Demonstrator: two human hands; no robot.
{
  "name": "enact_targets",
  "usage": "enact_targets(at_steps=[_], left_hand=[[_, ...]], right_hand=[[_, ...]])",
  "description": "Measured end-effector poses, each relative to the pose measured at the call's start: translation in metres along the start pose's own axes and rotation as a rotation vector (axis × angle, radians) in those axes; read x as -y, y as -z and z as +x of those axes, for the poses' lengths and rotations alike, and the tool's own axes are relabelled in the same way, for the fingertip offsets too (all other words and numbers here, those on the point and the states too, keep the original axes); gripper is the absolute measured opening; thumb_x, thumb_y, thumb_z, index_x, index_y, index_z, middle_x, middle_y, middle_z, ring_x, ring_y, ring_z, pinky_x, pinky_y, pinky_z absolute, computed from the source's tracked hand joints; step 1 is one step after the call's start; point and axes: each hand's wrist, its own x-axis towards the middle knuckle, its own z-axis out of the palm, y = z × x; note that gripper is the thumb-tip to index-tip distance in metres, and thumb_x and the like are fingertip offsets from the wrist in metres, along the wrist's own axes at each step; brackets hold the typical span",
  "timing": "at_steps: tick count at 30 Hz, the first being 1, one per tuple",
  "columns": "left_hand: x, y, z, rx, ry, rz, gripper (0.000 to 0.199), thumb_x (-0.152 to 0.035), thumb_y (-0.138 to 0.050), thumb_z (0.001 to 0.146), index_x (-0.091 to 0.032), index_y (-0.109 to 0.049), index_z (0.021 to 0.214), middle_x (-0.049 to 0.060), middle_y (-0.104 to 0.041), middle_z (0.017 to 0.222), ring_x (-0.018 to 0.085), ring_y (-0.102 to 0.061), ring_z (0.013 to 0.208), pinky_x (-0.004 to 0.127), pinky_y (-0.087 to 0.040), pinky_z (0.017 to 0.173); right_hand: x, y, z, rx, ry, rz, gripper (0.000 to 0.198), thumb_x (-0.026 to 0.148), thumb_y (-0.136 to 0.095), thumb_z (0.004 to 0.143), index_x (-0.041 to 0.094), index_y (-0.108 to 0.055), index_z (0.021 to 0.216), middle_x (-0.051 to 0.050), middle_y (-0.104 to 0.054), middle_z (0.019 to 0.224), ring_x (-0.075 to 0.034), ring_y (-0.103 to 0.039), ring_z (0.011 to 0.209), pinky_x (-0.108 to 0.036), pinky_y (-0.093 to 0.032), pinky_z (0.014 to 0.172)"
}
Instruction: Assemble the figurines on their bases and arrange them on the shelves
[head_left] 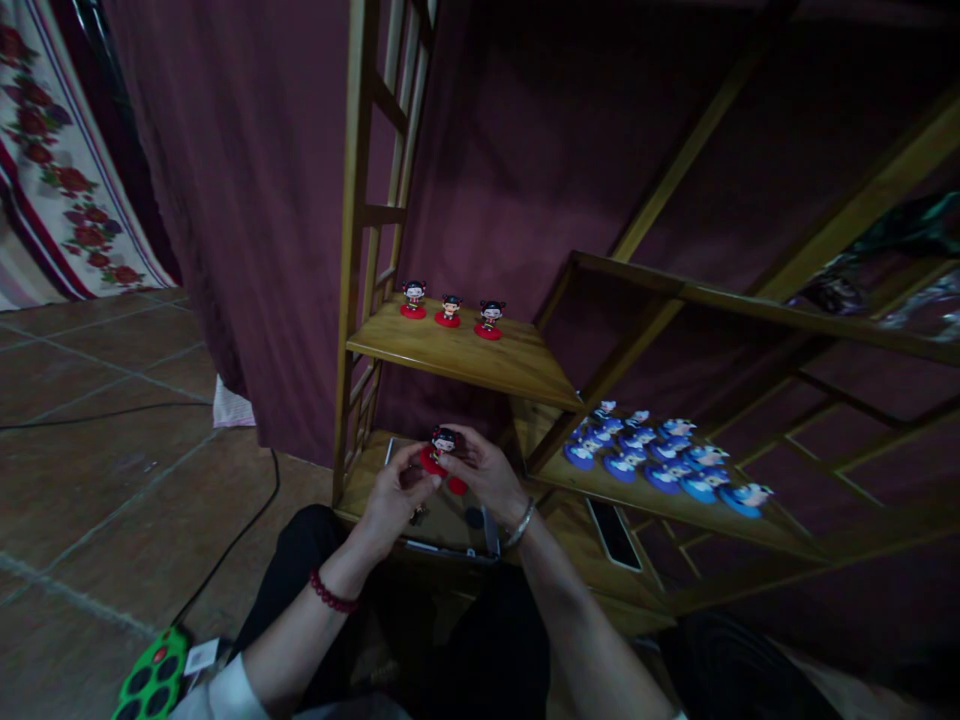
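Observation:
Between my two hands is a small black-haired figurine [443, 441] on a red round base. The fingers of my left hand [394, 490] grip the base from the left, and my right hand [484, 468] closes on the figurine from the right. Just under the right fingers shows another red round piece [457, 486]; whether I touch it cannot be made out. Below my hands lies a shallow open box [442, 530] with a few small items inside, partly hidden by my hands. Three similar red-based figurines [448, 311] stand in a row on the wooden shelf [465, 358] above.
To the right, several blue-based figurines [664, 460] fill a lower shelf. A dark-screened phone [613, 532] lies beneath them. Wooden posts [357, 250] and shelf edges surround my hands. A black cable [247, 530] and a green power strip [154, 675] are on the tiled floor at left.

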Motion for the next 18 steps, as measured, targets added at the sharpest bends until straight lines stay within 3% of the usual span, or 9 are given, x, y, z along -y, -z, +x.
enact_targets(at_steps=[10,15,18], left_hand=[[0.0017,-0.0002,-0.0023,0.001,-0.022,0.031,0.047,-0.026,-0.072,0.061,-0.017,-0.056,0.105,0.005,-0.064,0.097,0.016,-0.059,0.088,0.028,-0.046,0.078],[0.0019,-0.0019,-0.0030,0.001,-0.047,0.025,0.047,-0.026,-0.071,0.062,-0.017,-0.056,0.106,0.004,-0.062,0.095,0.014,-0.059,0.078,0.025,-0.048,0.069],[0.0020,-0.0025,-0.0036,0.029,-0.060,-0.002,0.045,-0.026,-0.070,0.063,-0.018,-0.056,0.106,0.004,-0.061,0.099,0.015,-0.059,0.082,0.025,-0.049,0.071]], right_hand=[[0.0008,0.0020,-0.0005,0.016,0.018,-0.033,0.039,0.034,-0.069,0.066,0.021,-0.056,0.100,-0.003,-0.065,0.094,-0.017,-0.061,0.087,-0.033,-0.048,0.080],[0.0017,0.0056,-0.0013,0.033,0.036,-0.055,0.037,0.033,-0.069,0.067,0.020,-0.055,0.098,-0.002,-0.062,0.093,-0.016,-0.059,0.087,-0.031,-0.047,0.079],[0.0037,0.0078,-0.0007,0.039,0.045,-0.082,0.035,0.032,-0.068,0.067,0.020,-0.054,0.097,-0.002,-0.061,0.091,-0.015,-0.057,0.086,-0.030,-0.046,0.078]])
